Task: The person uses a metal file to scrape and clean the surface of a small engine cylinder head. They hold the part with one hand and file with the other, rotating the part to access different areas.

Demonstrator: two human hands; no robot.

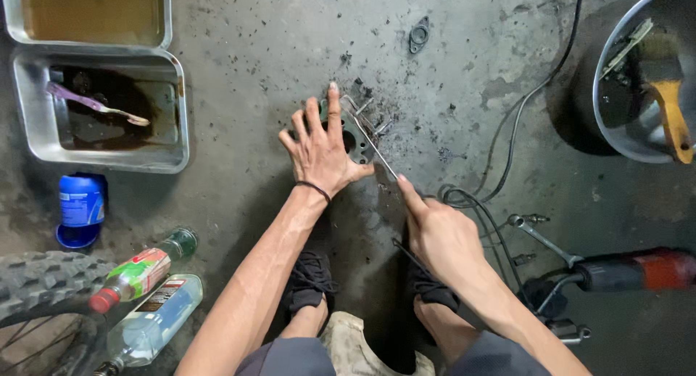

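My left hand [321,147] lies flat with fingers spread on a dark metal engine part with round holes [357,142], pressing it to the concrete floor. My right hand [437,234] grips a thin flat metal blade [378,150]; its index finger runs along the blade, whose far end rests against the part's right edge. Black scrapings are scattered on the floor around the part. My two feet in dark shoes are below the hands.
Two metal trays [174,140] sit at top left, one holding a purple toothbrush [94,105]. A blue can [81,202], two bottles [141,274] and a tyre [40,282] lie left. A basin with a paintbrush [670,108], a black cable, a spanner [544,238] and a power tool [638,269] lie right.
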